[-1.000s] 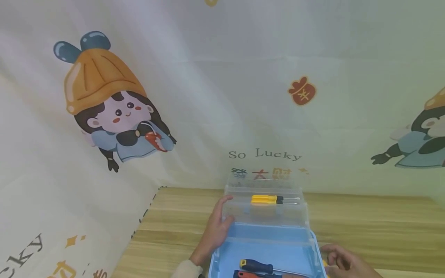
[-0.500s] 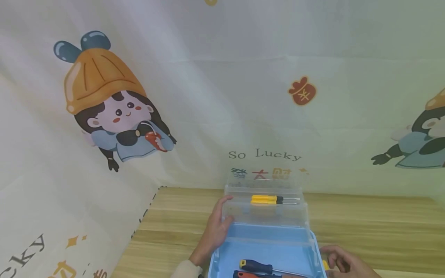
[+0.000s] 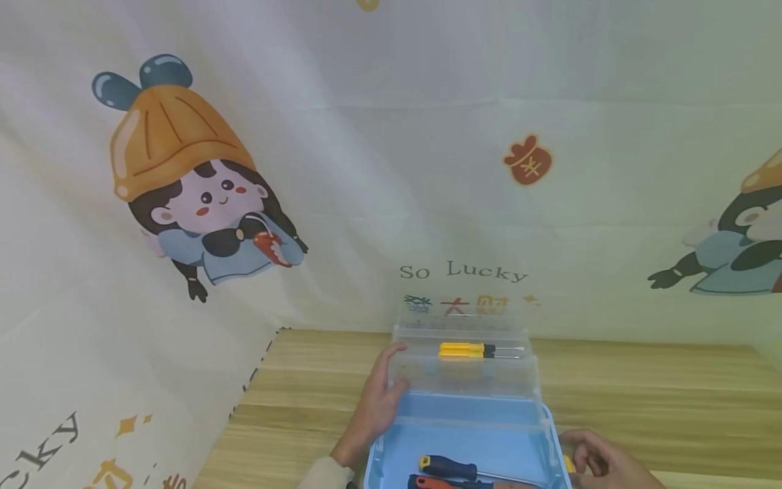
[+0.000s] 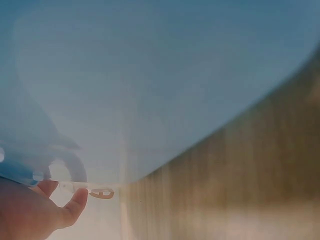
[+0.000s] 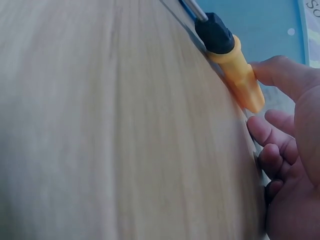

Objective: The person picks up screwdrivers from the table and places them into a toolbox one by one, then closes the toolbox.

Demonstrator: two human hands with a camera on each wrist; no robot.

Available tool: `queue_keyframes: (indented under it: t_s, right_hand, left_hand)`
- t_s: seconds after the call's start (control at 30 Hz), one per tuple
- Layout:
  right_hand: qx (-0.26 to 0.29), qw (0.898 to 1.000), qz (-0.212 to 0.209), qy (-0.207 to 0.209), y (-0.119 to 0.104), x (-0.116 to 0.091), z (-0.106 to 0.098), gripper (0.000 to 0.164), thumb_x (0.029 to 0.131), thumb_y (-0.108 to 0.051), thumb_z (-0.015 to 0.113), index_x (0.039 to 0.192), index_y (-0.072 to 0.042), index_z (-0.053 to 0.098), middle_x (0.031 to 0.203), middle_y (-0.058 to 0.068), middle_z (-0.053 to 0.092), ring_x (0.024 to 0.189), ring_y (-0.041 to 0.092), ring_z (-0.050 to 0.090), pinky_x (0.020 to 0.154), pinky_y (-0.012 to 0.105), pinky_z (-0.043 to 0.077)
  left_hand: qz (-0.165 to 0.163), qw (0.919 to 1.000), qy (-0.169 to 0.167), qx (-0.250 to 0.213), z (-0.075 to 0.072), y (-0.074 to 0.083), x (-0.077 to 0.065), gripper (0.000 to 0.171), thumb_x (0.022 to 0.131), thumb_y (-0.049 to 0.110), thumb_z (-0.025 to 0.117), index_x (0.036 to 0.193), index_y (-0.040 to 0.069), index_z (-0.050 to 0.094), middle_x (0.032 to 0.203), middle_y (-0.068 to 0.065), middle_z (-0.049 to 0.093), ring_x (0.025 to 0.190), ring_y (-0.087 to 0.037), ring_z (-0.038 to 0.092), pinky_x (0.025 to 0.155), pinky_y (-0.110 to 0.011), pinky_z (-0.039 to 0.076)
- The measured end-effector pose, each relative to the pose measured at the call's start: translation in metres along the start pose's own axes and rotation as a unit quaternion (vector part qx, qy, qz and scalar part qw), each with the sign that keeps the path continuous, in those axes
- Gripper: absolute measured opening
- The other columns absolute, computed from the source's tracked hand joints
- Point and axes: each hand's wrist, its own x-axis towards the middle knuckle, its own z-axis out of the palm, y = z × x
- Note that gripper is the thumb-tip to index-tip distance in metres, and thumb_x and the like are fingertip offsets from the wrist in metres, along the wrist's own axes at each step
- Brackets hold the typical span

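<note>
Head view: the left hand is gripping the clear lid; the right hand is touching a yellow-handled screwdriver, grasp unclear to me.

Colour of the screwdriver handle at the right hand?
Yellow handle, black collar; clearest in right wrist view.

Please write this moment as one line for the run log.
left hand: holds clear lid; right hand: touches yellow-handled screwdriver, grip unclear; blue toolbox: open
</note>
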Motion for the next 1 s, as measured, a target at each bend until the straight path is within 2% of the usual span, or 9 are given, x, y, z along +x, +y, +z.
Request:
queue_keyframes:
  t_s: [0.17, 0.3, 0.57, 0.73, 0.83, 0.93, 1.0]
  right_hand:
    - [-0.041, 0.999, 0.002, 0.015, -0.002, 0.002, 0.002, 0.038, 0.088, 0.002, 0.065, 0.123, -0.009, 0.057, 0.079, -0.012, 0.055, 0.059, -0.001, 0.046, 0.045, 0.024, 0.037]
    - [-0.044, 0.998, 0.033, 0.020, -0.005, 0.003, 0.003, 0.035, 0.089, -0.001, 0.065, 0.122, -0.001, 0.056, 0.078, -0.017, 0.056, 0.061, -0.001, 0.048, 0.047, 0.024, 0.037]
    - [-0.045, 0.994, 0.093, 0.017, -0.011, 0.004, 0.003, 0.040, 0.089, -0.005, 0.067, 0.123, 0.010, 0.050, 0.076, -0.015, 0.057, 0.063, 0.001, 0.049, 0.051, 0.023, 0.038]
    - [-0.031, 0.993, 0.115, 0.011, -0.012, 0.004, 0.002, 0.042, 0.090, -0.004, 0.065, 0.124, 0.013, 0.048, 0.077, -0.012, 0.057, 0.064, 0.001, 0.050, 0.053, 0.022, 0.040]
    - [-0.020, 0.994, 0.104, 0.010, -0.010, 0.003, 0.002, 0.041, 0.090, -0.003, 0.063, 0.125, 0.014, 0.048, 0.078, -0.013, 0.058, 0.066, 0.001, 0.052, 0.055, 0.022, 0.041]
    - [-0.019, 0.998, 0.066, 0.012, -0.009, 0.002, 0.001, 0.039, 0.090, 0.001, 0.062, 0.123, 0.015, 0.047, 0.079, -0.013, 0.059, 0.067, 0.001, 0.054, 0.058, 0.021, 0.044]
    - [-0.010, 0.998, 0.065, 0.010, -0.010, 0.002, 0.000, 0.038, 0.091, 0.001, 0.062, 0.122, 0.016, 0.047, 0.079, -0.013, 0.059, 0.069, 0.002, 0.056, 0.062, 0.020, 0.046]
  left_hand:
    - [-0.013, 0.9999, -0.003, -0.001, -0.001, 0.000, 0.000, 0.055, 0.095, 0.006, 0.052, 0.145, 0.026, 0.041, 0.158, -0.009, 0.034, 0.146, -0.035, 0.031, 0.116, -0.062, 0.026]
    - [-0.018, 0.9998, -0.002, 0.001, -0.001, -0.001, 0.000, 0.055, 0.095, 0.007, 0.052, 0.145, 0.028, 0.040, 0.159, -0.009, 0.033, 0.146, -0.035, 0.029, 0.116, -0.063, 0.025]
    - [-0.020, 0.9998, -0.005, -0.008, 0.000, 0.002, 0.000, 0.054, 0.096, 0.007, 0.053, 0.144, 0.028, 0.040, 0.159, -0.008, 0.033, 0.146, -0.035, 0.029, 0.116, -0.063, 0.024]
    - [-0.026, 0.9996, -0.005, -0.006, 0.001, 0.007, 0.000, 0.055, 0.095, 0.001, 0.052, 0.145, 0.020, 0.040, 0.158, -0.013, 0.033, 0.146, -0.038, 0.029, 0.116, -0.063, 0.022]
    - [-0.030, 0.9995, -0.006, -0.007, 0.001, 0.009, 0.001, 0.054, 0.095, -0.002, 0.051, 0.145, 0.015, 0.040, 0.158, -0.017, 0.033, 0.146, -0.040, 0.027, 0.116, -0.064, 0.021]
    - [-0.027, 0.9996, -0.007, -0.003, 0.001, 0.008, 0.001, 0.054, 0.095, 0.000, 0.051, 0.145, 0.019, 0.040, 0.158, -0.014, 0.033, 0.146, -0.039, 0.027, 0.116, -0.063, 0.022]
    - [-0.021, 0.9998, -0.007, -0.001, 0.000, 0.007, 0.000, 0.054, 0.096, 0.003, 0.051, 0.145, 0.023, 0.040, 0.158, -0.011, 0.033, 0.147, -0.037, 0.028, 0.116, -0.063, 0.023]
